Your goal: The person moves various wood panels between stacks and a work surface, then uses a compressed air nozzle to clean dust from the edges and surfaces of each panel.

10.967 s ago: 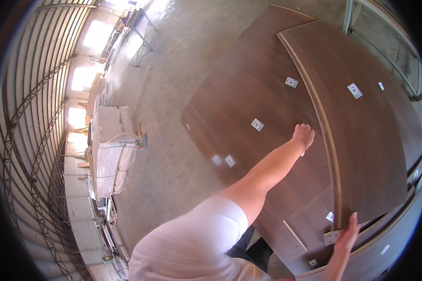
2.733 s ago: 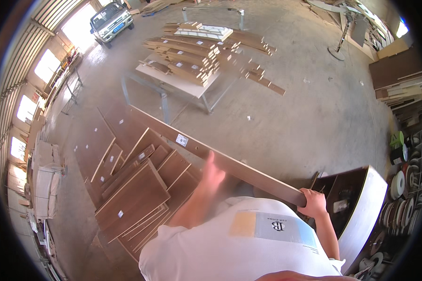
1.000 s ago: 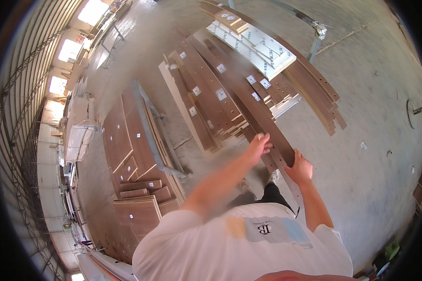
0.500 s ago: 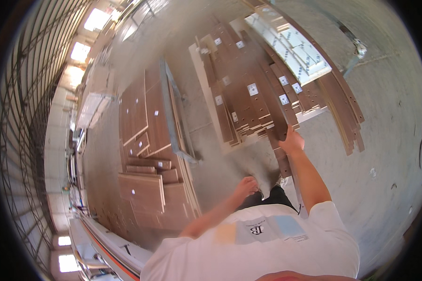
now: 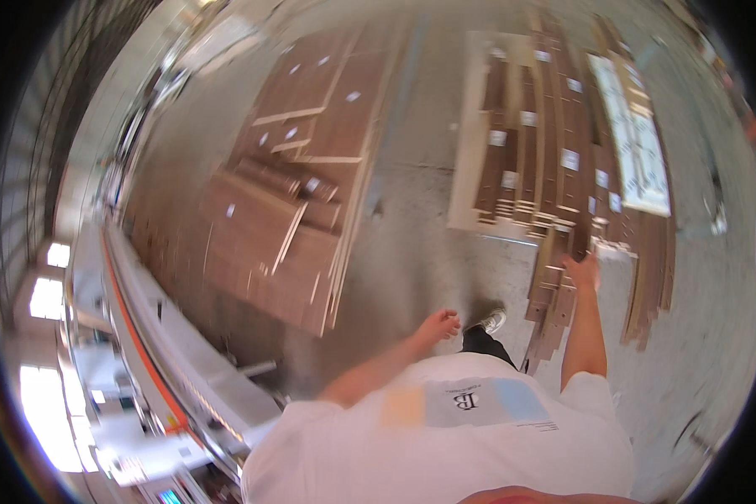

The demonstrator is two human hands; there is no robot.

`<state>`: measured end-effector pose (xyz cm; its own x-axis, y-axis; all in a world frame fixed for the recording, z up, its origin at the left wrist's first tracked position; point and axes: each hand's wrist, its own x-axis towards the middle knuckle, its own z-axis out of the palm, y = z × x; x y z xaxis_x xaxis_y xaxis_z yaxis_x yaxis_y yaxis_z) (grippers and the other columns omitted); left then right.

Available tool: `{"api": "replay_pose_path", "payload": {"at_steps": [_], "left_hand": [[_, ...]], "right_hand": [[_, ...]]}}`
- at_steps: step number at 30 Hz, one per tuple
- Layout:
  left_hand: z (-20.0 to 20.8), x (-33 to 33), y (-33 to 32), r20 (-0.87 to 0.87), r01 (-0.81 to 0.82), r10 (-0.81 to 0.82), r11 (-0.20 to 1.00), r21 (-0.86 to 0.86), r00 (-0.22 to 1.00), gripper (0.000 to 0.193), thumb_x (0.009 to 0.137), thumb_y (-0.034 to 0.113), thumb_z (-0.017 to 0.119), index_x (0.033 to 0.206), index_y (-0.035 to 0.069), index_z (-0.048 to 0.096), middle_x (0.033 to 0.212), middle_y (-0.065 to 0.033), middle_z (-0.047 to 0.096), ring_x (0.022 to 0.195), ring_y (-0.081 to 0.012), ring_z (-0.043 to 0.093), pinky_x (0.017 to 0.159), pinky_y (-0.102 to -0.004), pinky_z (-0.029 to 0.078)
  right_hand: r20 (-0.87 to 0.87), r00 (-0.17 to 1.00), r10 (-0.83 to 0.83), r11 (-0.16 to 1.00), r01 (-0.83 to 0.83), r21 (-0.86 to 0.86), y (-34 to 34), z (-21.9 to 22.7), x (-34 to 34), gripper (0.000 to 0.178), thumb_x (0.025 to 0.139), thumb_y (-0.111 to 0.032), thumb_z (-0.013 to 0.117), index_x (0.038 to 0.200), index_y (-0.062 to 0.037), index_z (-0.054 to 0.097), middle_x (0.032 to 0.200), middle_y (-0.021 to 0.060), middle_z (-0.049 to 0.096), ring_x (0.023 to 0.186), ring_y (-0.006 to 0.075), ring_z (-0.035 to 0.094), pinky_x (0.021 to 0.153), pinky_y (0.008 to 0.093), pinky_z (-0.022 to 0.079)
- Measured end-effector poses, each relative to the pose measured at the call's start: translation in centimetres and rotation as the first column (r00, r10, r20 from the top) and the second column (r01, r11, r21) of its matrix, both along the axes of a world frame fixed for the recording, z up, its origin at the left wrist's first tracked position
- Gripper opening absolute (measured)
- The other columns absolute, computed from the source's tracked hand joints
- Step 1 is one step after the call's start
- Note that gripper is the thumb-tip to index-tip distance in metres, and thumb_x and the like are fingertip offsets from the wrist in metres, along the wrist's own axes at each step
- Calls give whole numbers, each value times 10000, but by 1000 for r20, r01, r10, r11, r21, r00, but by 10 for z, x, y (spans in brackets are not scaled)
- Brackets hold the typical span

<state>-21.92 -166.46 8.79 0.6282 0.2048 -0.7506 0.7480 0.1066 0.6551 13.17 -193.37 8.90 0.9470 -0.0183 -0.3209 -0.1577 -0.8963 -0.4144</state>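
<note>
Long narrow brown boards (image 5: 569, 181) lie side by side in a stack on the right, several with white labels. My right hand (image 5: 585, 270) is at the near part of this stack, thumb on one side and fingers on the other, closed round the edges of a brown board (image 5: 581, 238). Shorter board ends (image 5: 548, 294) stick out toward me just left of that wrist. My left hand (image 5: 439, 326) hangs in front of my body with its fingers loosely bent and a little apart, and nothing shows in it.
To the left lies a lower stack of wide brown panels (image 5: 252, 223) with smaller pieces on top. A white-wrapped bundle (image 5: 634, 139) rests on the right-hand boards. A long machine with an orange stripe (image 5: 155, 361) runs along the lower left. Grey concrete floor (image 5: 412, 202) separates the stacks.
My view has turned left, so both stacks sit farther right and the machine shows more. My right hand remains at the boards' near part; a shoe has stepped forward. My left hand hangs much as before.
</note>
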Motion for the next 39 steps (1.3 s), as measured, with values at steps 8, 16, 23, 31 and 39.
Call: {"api": "replay_pose_path", "payload": {"at_steps": [8, 16, 23, 31, 39], "left_hand": [[-160, -227, 67, 129, -332, 344, 938, -103, 930, 449, 961, 327, 646, 1302, 38, 602, 1105, -112, 703, 922, -210, 666, 826, -370, 532], [-145, -461, 111, -32, -680, 680, 733, -9, 733, 263, 1005, 251, 590, 1136, 40, 677, 980, -102, 695, 821, -182, 648, 730, -360, 523], [-116, -539, 110, -58, -944, 943, 327, -30, 328, 226, 1007, 211, 600, 1162, 48, 621, 859, -47, 658, 693, -116, 619, 551, -261, 473], [-165, -559, 65, -193, -746, 775, 631, 213, 601, 352, 999, 351, 553, 1118, 58, 707, 914, -74, 713, 744, -157, 648, 648, -360, 532], [-169, -615, 84, 91, -946, 993, 94, -309, 69, 272, 1020, 199, 533, 1219, 103, 692, 1185, -87, 706, 1028, -166, 642, 828, -404, 529]], "right_hand": [[655, 685, 319, 689, -642, 336, 192, 114, -175, 550, 870, -236, 777, 1334, -10, 589, 1314, 151, 634, 1204, 315, 607, 1071, 407, 450], [957, -183, -223, -644, -710, -286, 409, 394, -505, 204, 916, -251, 685, 1075, -123, 679, 1231, 53, 671, 1084, 249, 644, 959, 435, 529], [903, 92, -419, -583, -790, -190, 417, 404, -614, 271, 930, 51, 459, 732, 40, 643, 1316, 128, 594, 1121, 185, 644, 680, 174, 557], [956, -141, 259, -686, -723, 79, 543, 279, -571, 261, 717, -28, 747, 965, -80, 683, 1089, 76, 705, 968, 252, 671, 792, 426, 559], [-45, 380, 924, 290, -618, 730, 691, -43, -539, 310, 936, -311, 693, 1107, -52, 706, 910, 91, 751, 893, 183, 730, 804, 317, 553]]}}
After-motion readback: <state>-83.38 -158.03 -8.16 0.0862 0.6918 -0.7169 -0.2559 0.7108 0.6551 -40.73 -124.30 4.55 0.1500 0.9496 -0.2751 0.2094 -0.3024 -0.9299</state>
